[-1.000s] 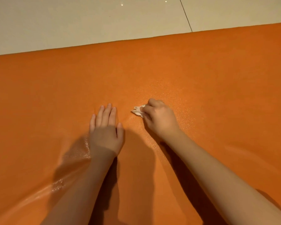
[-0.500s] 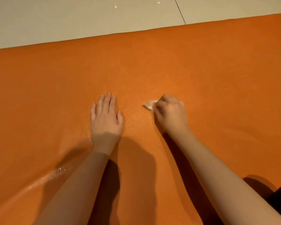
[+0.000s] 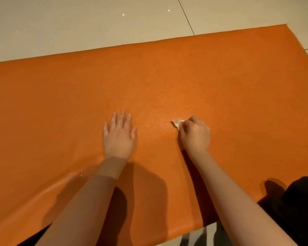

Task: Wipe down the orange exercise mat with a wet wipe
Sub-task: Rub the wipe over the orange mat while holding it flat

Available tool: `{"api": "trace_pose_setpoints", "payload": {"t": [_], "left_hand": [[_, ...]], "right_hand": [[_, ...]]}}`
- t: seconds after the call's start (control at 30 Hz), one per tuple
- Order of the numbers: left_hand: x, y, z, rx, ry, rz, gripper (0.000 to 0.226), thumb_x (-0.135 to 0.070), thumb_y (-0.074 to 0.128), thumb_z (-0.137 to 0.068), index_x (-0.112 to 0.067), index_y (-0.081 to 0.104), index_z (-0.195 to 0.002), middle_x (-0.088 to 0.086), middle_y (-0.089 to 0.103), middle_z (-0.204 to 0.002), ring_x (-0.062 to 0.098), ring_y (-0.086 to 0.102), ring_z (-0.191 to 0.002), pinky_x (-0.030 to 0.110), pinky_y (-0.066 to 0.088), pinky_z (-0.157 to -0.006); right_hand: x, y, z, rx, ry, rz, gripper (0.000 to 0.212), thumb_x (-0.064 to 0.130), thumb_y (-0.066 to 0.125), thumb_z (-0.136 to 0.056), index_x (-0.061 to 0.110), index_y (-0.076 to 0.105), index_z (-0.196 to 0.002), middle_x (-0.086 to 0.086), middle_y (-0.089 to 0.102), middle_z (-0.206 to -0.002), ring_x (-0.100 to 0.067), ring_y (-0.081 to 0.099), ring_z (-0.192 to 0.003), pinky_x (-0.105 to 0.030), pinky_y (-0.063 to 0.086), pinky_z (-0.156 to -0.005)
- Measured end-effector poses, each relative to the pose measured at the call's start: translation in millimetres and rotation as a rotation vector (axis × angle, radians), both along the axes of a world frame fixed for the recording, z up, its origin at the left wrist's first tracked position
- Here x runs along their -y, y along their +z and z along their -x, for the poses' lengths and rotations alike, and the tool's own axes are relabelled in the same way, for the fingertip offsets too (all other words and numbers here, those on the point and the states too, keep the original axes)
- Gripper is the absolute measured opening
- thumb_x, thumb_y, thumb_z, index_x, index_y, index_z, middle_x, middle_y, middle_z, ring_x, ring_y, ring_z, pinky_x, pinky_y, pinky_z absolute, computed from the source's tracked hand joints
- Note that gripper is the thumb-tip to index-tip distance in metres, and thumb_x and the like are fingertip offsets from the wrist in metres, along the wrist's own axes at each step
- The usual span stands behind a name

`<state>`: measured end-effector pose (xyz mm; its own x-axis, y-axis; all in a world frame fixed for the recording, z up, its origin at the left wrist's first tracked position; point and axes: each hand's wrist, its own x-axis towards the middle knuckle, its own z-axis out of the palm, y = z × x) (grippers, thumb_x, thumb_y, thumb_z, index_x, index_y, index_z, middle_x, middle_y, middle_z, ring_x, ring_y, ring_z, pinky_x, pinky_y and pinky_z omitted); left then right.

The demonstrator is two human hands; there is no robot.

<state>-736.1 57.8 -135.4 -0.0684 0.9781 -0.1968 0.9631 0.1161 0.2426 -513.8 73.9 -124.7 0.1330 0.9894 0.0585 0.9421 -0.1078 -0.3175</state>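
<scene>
The orange mat (image 3: 220, 86) is spread flat on the pale floor (image 3: 78, 23), and its long side is seen running from left to right. The left hand (image 3: 119, 135) is laid flat on the mat with its fingers straight, and nothing is held in it. The right hand (image 3: 196, 134) is curled round a small white wet wipe (image 3: 176, 122), which is pressed on the mat about halfway between the far edge and the near edge. Only a bit of the wipe can be seen (it peeks out on the left of the fingers). A strip of bare mat is seen between the two hands. The right end of the mat, with its far corner, lies off to the right, so the right hand is the nearer one to it. A wet shine (image 3: 69, 180) is seen by the near edge, beside the left arm. It is judged that the wipe is best slid along the long side toward the right end while the mat is held down by the left hand.
</scene>
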Motion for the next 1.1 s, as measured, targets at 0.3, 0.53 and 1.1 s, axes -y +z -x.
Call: {"api": "trace_pose_setpoints", "payload": {"t": [0.3,0.53,1.1], "left_hand": [[57.3,24.1,-6.7,0.020,-0.074,0.190,0.055,-0.041,0.029,-0.104,-0.026,0.016,-0.156,-0.005,0.003,-0.164,0.018,-0.003,-0.151,0.044,0.003,-0.121],[77.3,37.1,-10.0,0.023,-0.067,0.248,0.054,-0.040,0.031,-0.104,-0.026,0.020,-0.156,-0.006,0.006,-0.164,0.018,0.000,-0.151,0.044,0.007,-0.121],[106.5,56.0,-8.6,0.018,-0.082,0.409,0.051,-0.037,0.026,-0.107,-0.025,0.019,-0.156,-0.006,0.005,-0.164,0.019,0.003,-0.151,0.044,0.008,-0.121]], "right_hand": [[43.0,18.1,29.5,-0.012,0.257,0.186,0.016,0.019,0.059,-0.087,0.012,0.072,-0.082,-0.006,0.063,-0.091,-0.032,0.057,-0.089,-0.034,0.032,-0.067],[96.2,30.3,63.8,-0.067,0.341,0.212,0.017,0.021,0.060,-0.084,0.011,0.072,-0.080,-0.007,0.061,-0.085,-0.032,0.059,-0.083,-0.036,0.041,-0.064],[131.6,69.8,22.8,0.145,0.127,0.290,0.022,0.019,0.049,-0.089,0.014,0.070,-0.086,-0.006,0.059,-0.095,-0.032,0.058,-0.085,-0.033,0.024,-0.066]]}}
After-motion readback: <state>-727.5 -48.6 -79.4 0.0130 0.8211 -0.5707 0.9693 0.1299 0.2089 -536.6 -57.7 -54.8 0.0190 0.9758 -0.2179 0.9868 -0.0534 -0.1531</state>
